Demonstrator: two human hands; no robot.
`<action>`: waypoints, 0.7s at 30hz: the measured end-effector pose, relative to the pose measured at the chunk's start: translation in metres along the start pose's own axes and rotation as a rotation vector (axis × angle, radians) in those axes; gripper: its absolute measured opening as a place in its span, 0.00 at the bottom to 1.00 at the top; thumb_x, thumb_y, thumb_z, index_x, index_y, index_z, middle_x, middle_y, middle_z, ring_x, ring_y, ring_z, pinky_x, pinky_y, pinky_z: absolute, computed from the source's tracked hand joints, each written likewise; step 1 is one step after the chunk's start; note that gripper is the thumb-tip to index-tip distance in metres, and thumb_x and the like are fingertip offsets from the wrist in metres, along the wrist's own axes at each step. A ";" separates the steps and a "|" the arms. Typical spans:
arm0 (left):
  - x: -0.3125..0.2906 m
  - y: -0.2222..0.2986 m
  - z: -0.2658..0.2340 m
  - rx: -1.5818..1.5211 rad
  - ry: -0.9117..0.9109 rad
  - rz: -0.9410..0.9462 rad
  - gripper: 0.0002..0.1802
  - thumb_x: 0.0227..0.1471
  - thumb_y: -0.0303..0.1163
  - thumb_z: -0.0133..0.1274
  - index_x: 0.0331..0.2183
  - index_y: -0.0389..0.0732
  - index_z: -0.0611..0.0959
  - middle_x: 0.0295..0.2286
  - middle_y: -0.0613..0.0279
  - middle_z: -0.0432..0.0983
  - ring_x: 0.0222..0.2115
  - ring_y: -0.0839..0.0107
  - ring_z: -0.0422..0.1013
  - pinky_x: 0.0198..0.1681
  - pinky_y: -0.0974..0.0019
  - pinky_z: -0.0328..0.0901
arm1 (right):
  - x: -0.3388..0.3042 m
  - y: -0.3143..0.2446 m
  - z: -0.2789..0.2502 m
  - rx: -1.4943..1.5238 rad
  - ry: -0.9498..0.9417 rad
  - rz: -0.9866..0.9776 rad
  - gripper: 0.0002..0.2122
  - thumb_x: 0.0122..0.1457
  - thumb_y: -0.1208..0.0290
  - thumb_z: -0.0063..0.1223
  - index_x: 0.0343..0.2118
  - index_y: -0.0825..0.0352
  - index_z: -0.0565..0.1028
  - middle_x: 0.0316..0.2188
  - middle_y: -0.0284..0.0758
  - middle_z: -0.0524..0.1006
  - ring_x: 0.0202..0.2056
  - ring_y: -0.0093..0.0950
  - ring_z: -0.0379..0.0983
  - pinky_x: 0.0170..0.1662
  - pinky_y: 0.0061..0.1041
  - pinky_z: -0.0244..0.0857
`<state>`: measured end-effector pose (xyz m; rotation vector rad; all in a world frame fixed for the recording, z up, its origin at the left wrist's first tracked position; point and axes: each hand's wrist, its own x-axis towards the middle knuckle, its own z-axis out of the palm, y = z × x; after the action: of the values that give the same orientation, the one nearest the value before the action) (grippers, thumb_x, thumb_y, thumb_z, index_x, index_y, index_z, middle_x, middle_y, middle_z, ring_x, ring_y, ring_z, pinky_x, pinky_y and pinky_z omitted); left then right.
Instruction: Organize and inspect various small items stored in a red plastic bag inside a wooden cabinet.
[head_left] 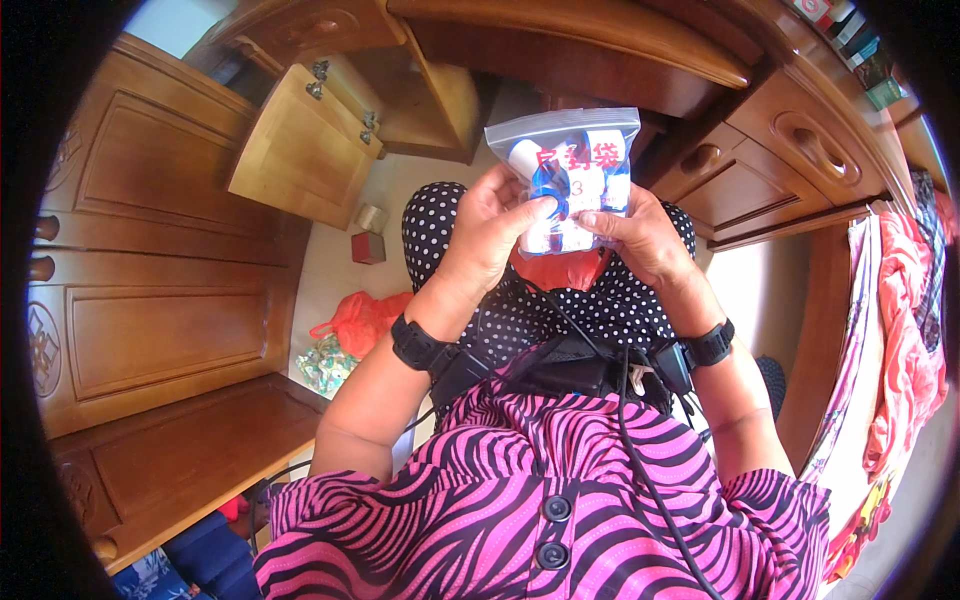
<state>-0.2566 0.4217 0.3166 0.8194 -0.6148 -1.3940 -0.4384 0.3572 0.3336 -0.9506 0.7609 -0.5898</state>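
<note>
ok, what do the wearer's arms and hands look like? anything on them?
Left hand and right hand: both ungloved; some fingers are hidden, so can't rule out rings. Each wrist wears a black, watch-like strap: left strap, right strap. Forearms are uncovered; short, loose sleeves in pink and black wavy stripes.

Left grip (pixel 488 222) and right grip (pixel 648 238) near each other, thumbs (pixel 534 213) inward, bare forearms (pixel 738 395) convergent.
</note>
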 end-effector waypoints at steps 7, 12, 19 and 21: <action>-0.003 0.003 -0.002 0.056 -0.065 -0.028 0.25 0.45 0.24 0.57 0.47 0.34 0.71 0.40 0.60 0.72 0.41 0.72 0.70 0.47 0.67 0.65 | -0.005 -0.004 0.000 -0.015 -0.043 0.003 0.19 0.49 0.77 0.62 0.45 0.72 0.71 0.40 0.35 0.77 0.41 0.25 0.73 0.49 0.26 0.65; -0.007 0.008 0.000 0.068 -0.134 -0.061 0.27 0.46 0.26 0.57 0.49 0.34 0.70 0.43 0.59 0.71 0.45 0.70 0.68 0.51 0.65 0.61 | -0.009 -0.006 0.002 -0.009 -0.067 0.003 0.19 0.49 0.77 0.61 0.46 0.72 0.71 0.40 0.35 0.76 0.42 0.25 0.73 0.50 0.26 0.65; -0.007 0.008 0.007 0.030 -0.124 -0.082 0.25 0.53 0.36 0.55 0.48 0.32 0.70 0.43 0.59 0.72 0.43 0.72 0.69 0.49 0.68 0.62 | -0.011 -0.004 -0.001 -0.016 -0.090 0.027 0.19 0.50 0.76 0.61 0.46 0.71 0.71 0.39 0.34 0.77 0.41 0.25 0.73 0.48 0.25 0.66; -0.005 0.006 0.006 0.025 -0.120 -0.107 0.25 0.53 0.36 0.55 0.48 0.32 0.70 0.43 0.59 0.72 0.43 0.73 0.69 0.49 0.68 0.62 | -0.009 -0.005 -0.005 -0.066 -0.114 0.051 0.19 0.51 0.74 0.61 0.46 0.71 0.71 0.39 0.33 0.77 0.39 0.23 0.73 0.44 0.24 0.68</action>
<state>-0.2576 0.4258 0.3256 0.8023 -0.6908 -1.5440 -0.4485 0.3587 0.3388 -1.0138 0.7032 -0.4646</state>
